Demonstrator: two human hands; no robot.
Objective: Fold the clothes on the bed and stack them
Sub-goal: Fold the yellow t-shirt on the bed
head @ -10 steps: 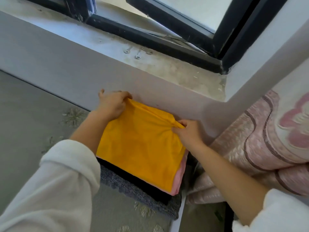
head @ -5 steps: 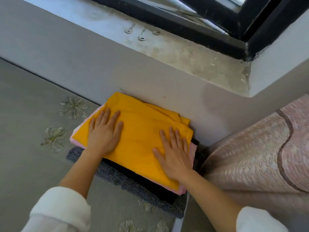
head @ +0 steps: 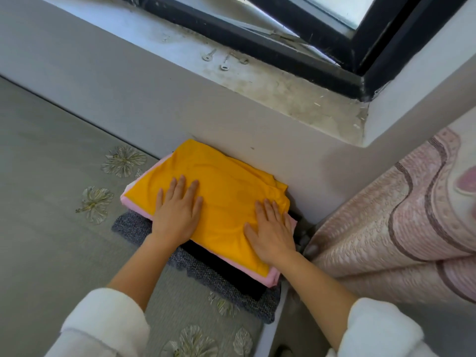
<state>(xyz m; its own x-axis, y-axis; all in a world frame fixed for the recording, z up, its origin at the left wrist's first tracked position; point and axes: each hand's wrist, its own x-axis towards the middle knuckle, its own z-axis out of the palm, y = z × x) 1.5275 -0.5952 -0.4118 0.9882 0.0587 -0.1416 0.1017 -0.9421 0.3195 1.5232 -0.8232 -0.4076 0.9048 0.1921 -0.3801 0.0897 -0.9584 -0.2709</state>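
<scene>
Yellow garment [head: 226, 199], folded, is pressed atop the stack [head: 271, 275] on the bed [head: 51, 240] against the wall [head: 128, 104] by left hand [head: 177, 215] and right hand [head: 273, 235], each grip flat and empty; task judged nearly done.

Yellow cloth [head: 219, 191] looks smooth and matt; pink fabric [head: 273, 275] soft, grey knit [head: 231, 292] coarse and nubbly. The bedcover [head: 51, 240] is matt grey cloth with shiny embroidered flowers [head: 123, 161]. Windowsill [head: 283, 94] rough and dusty, keys [head: 208, 55] dull metal, white sleeves [head: 108, 323] fleecy, window frame [head: 257, 45] glossy black
</scene>
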